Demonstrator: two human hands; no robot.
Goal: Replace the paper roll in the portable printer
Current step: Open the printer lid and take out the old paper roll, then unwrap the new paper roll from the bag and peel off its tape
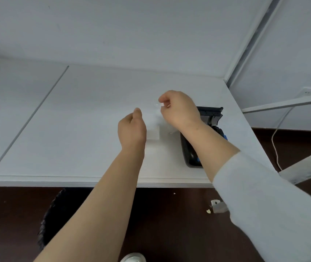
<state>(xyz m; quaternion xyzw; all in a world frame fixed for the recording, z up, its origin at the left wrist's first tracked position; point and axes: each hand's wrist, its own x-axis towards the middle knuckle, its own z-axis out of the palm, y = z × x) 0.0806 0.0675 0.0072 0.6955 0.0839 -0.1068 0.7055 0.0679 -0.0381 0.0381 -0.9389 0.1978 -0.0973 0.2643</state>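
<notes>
The person holds both hands up over the white table (94, 114), close together but not touching. The left hand (132, 127) has its fingers curled inward, and a white paper roll (153, 132) shows just past its palm. The hand seems to grip the roll, though most of the hold is hidden behind the hand, and the roll is pale and blurred against the tabletop. The right hand (179, 110) has thumb and forefinger pinched together on a small white scrap (161, 104), with the other fingers folded in. Whether the scrap is joined to the roll cannot be told.

The portable printer (188, 148), black with blue trim, lies on the table near its right edge, just beside the roll. Its lid (209, 111) stands open at the far end. The right forearm crosses over the printer's middle and hides that part.

A white cable (275, 140) hangs past the table's right side toward the dark floor (169, 224). Paper scraps (218, 206) lie on the floor, and a dark round object (52, 214) sits under the table's front edge. A groove (31, 118) runs across the tabletop on the left.
</notes>
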